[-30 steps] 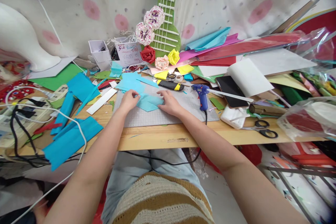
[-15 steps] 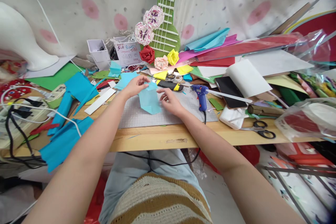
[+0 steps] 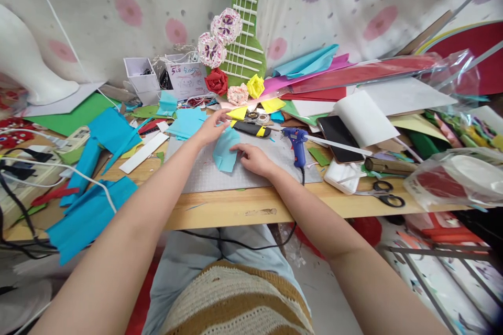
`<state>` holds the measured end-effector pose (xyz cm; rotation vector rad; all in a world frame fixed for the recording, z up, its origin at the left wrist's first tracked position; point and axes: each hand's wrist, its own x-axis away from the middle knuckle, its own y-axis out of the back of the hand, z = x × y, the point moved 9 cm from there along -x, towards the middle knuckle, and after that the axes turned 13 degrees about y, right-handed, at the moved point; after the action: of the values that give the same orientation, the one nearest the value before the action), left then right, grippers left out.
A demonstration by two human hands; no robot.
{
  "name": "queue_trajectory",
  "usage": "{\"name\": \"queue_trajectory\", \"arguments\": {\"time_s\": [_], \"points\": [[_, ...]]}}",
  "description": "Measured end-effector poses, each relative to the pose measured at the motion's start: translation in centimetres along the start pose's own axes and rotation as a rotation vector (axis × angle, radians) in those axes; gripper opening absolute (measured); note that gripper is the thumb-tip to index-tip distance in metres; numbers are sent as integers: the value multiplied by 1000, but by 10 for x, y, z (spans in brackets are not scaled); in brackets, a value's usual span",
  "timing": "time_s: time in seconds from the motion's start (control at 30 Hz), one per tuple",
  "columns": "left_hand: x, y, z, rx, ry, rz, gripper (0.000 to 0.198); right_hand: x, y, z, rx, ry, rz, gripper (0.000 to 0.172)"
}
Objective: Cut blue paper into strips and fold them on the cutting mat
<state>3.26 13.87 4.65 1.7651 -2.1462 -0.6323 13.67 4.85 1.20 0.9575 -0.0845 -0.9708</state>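
Near the middle of the frame, your left hand point(image 3: 213, 126) is at the upper edge of the light-blue crepe paper point(image 3: 225, 152), your right hand point(image 3: 255, 159) at its right edge (whether either hand's fingers are clamped on it, I cannot tell). The paper is over the grey cutting mat point(image 3: 204, 177), left of the blue glue gun point(image 3: 295, 146).

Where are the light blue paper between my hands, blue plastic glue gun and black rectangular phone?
Light blue paper point(image 3: 225, 152), head view: middle.
Blue plastic glue gun point(image 3: 297, 147), head view: upper handle.
Black rectangular phone point(image 3: 337, 133), head view: dark screen.
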Motion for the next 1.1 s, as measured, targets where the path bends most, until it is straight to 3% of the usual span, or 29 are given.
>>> {"name": "queue_trajectory", "arguments": {"time_s": [0.07,0.17,0.3,0.43,0.7,1.1], "points": [[11,10,7,-29,-10,-114,36,0,3,6,130,54,10,42],[38,16,16,-146,-45,-167,32,0,3,10,259,97,28,35],[80,5,17,-383,-129,-65,22,-2,-2,15,280,160,42,29],[105,-4,18,-492,-109,-1,16,-3,-6,24,210,230,47,14],[114,-19,11,-546,-115,52,6,1,-6,24,87,247,108,8],[113,-20,18,-585,-96,39,9,-5,-11,7,102,68,77,9]]}}
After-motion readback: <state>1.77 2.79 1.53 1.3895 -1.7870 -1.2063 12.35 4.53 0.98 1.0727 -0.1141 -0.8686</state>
